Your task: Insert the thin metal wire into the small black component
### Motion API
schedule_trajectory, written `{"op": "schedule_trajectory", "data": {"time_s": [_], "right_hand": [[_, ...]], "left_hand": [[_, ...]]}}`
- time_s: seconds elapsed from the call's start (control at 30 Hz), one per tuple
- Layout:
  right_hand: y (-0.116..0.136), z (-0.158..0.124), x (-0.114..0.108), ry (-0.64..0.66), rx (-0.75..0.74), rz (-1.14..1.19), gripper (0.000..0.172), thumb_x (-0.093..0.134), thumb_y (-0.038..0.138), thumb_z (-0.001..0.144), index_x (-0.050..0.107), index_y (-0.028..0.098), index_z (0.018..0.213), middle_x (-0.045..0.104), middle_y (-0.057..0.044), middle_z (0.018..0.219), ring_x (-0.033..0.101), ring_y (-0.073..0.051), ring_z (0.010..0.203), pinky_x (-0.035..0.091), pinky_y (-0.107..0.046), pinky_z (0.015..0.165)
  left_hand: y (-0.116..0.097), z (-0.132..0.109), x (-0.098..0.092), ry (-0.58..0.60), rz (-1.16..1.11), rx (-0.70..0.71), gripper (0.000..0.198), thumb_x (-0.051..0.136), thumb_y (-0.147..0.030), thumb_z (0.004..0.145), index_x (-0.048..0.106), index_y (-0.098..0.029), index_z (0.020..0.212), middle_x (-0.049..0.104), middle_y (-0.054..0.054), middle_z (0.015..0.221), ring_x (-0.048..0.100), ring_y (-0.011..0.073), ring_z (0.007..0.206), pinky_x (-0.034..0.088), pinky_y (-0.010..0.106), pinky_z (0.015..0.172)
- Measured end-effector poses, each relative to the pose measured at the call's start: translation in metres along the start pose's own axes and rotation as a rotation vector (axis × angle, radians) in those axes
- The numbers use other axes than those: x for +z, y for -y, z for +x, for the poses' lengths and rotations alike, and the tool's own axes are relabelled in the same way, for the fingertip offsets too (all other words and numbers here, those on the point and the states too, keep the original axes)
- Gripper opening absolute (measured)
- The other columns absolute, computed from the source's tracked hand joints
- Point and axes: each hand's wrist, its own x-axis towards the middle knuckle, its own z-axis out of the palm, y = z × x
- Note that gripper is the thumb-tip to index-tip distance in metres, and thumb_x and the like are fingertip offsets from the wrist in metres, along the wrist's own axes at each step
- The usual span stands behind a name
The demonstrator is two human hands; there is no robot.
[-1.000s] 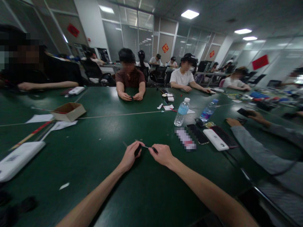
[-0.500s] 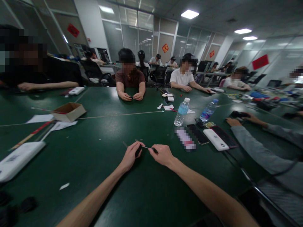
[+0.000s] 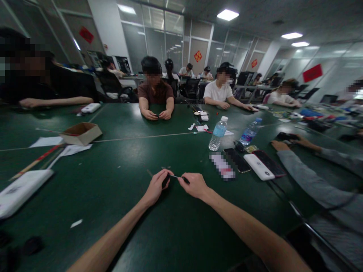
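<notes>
The left hand [image 3: 156, 186] sat at lower centre of the frame, its grip closed around a small black piece [image 3: 166, 181]; the right hand [image 3: 196, 186] was just beside it, its grip pinched shut on the dark end of a thin rod [image 3: 177, 176], which ran across the short gap between the hands; both forearms rested low over the green desk [image 3: 119, 211]. A thin sliver [image 3: 149, 173] poked out on the desk just past the left hand; how it joined the black piece was too small to tell.

To the right lay two phones [image 3: 236, 159], a white power bank [image 3: 259, 167] and a blurred packet [image 3: 222, 166]; two water bottles [image 3: 218, 134] stood beyond them. At the left of the frame were a cardboard box [image 3: 81, 133] and another white power bank [image 3: 22, 192].

A co-worker's grey sleeve [image 3: 312, 177] reached in from the right edge, that hand [image 3: 279, 145] near a dark phone [image 3: 285, 136]; across the desk, a person in a brown shirt [image 3: 155, 92] held both hands [image 3: 155, 115] together at the desk's far side.
</notes>
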Motion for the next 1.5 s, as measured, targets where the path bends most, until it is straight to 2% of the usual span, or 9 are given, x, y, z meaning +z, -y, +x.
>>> {"op": "schedule_trajectory", "data": {"time_s": [0.47, 0.9, 1.17, 1.5], "right_hand": [[0.0, 0.003, 0.0, 0.068, 0.014, 0.021, 0.037, 0.039, 0.04, 0.1, 0.065, 0.017, 0.088, 0.065, -0.003, 0.077, 0.057, -0.011, 0.066, 0.037, -0.022, 0.062], [-0.002, 0.003, 0.004, 0.015, 0.026, 0.027, 0.038, 0.041, 0.041, 0.098, 0.068, 0.017, 0.088, 0.067, -0.003, 0.075, 0.058, -0.012, 0.064, 0.039, -0.022, 0.063], [0.0, 0.002, 0.002, -0.026, 0.022, -0.002, 0.036, 0.043, 0.041, 0.096, 0.067, 0.019, 0.081, 0.068, -0.003, 0.075, 0.06, -0.013, 0.065, 0.039, -0.023, 0.064], [0.009, -0.005, -0.009, -0.093, 0.022, -0.045, 0.032, 0.046, 0.039, 0.094, 0.067, 0.019, 0.079, 0.069, -0.002, 0.075, 0.062, -0.012, 0.064, 0.041, -0.021, 0.061]], "left_hand": [[0.0, 0.001, 0.0, 0.033, 0.146, 0.027, 0.036, 0.044, -0.046, 0.093, 0.062, -0.015, 0.094, 0.047, -0.002, 0.061, 0.041, 0.0102, 0.054, 0.03, 0.021, 0.049], [0.002, 0.002, -0.002, -0.001, -0.013, -0.028, 0.034, 0.05, -0.047, 0.09, 0.063, -0.015, 0.092, 0.044, -0.003, 0.061, 0.039, 0.0089, 0.052, 0.026, 0.02, 0.047], [-0.001, 0.001, 0.001, -0.001, -0.02, -0.038, 0.034, 0.051, -0.049, 0.089, 0.063, -0.017, 0.089, 0.044, -0.004, 0.06, 0.037, 0.009, 0.052, 0.025, 0.02, 0.047], [-0.014, -0.01, 0.015, -0.128, 0.02, -0.019, 0.04, 0.061, -0.057, 0.077, 0.065, -0.018, 0.083, 0.053, 0.0, 0.069, 0.047, 0.0112, 0.057, 0.031, 0.019, 0.046]]}}
